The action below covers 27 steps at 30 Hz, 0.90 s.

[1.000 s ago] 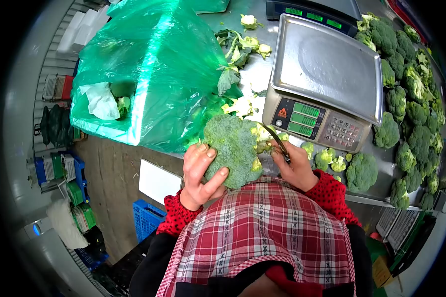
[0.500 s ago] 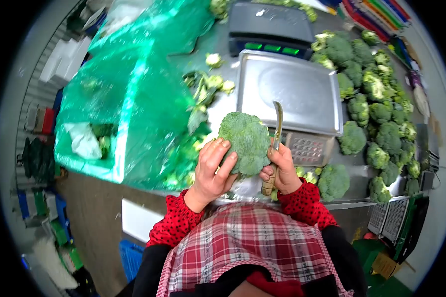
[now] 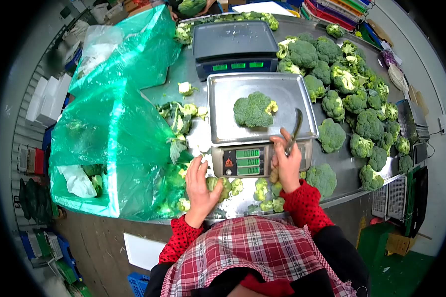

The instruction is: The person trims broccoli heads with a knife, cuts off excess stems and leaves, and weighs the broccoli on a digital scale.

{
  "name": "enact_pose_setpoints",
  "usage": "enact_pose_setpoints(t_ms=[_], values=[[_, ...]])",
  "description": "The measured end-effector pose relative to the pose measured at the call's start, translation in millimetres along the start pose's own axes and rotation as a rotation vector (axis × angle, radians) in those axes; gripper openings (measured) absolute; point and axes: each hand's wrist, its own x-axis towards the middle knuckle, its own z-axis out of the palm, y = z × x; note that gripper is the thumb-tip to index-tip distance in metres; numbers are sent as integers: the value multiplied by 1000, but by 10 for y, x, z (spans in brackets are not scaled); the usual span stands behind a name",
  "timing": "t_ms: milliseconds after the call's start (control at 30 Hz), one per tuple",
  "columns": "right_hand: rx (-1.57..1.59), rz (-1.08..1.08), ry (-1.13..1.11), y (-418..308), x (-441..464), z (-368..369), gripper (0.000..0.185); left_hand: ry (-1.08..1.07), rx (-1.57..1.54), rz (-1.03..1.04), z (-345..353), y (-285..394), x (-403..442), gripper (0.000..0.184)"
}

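A head of broccoli [image 3: 252, 110] lies on the steel pan [image 3: 225, 132] of the near scale, with no hand touching it. In my right hand [image 3: 288, 163] is a knife [image 3: 296, 127], its curved blade pointing up and away beside the pan. My left hand [image 3: 199, 190] is open, fingers spread, left of the scale's display [image 3: 248, 162], which shows zeros. Small broccoli pieces [image 3: 237, 186] lie on the table close to that hand; whether it touches one I cannot tell.
A large pile of broccoli [image 3: 369, 123] covers the right of the table. Green plastic bags [image 3: 143, 143] stand on the left, beside leafy trimmings [image 3: 181, 121]. A second scale [image 3: 235, 44] sits behind the first. Another person's hand [image 3: 208, 6] shows at the far edge.
The broccoli head has left my hands and now rests on the scale pan. My left hand has opened and moved left; my right hand still has the knife. The view has shifted.
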Motion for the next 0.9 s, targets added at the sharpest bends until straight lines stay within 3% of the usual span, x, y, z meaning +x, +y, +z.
enact_pose_setpoints(t_ms=[33, 67, 133, 233, 300, 367, 400, 467, 667, 833, 900], values=[[-179, -113, 5, 130, -118, -69, 39, 11, -13, -69, 31, -51, -115, 65], [-250, -202, -125, 224, -284, -129, 28, 27, -30, -112, 75, -74, -208, 64], [-275, 5, -343, 395, -619, -150, 17, -15, -51, -171, 124, -47, -341, 60], [-295, 288, -584, 403, -926, -69, 20, -38, -82, -171, 131, 38, -404, 55], [-387, 132, -687, 480, -947, -40, 22, -48, -70, -176, 126, 57, -424, 55], [-273, -75, -571, 583, -976, 59, 20, -81, -48, -189, 119, 38, -457, 56], [-272, -75, -569, 549, -967, 30, 20, -106, -26, -200, 119, 17, -469, 56], [-385, 225, -772, 448, -932, -58, 25, -140, -12, -212, 109, -24, -522, 61], [-353, 75, -668, 622, -1067, -169, 27, -181, 66, -247, 172, -34, -627, 78], [-563, 196, -805, 593, -1059, -405, 31, -166, 22, -296, 264, -161, -680, 85], [-699, -104, -858, 606, -1060, -445, 31, -174, 22, -313, 277, -204, -680, 86]])
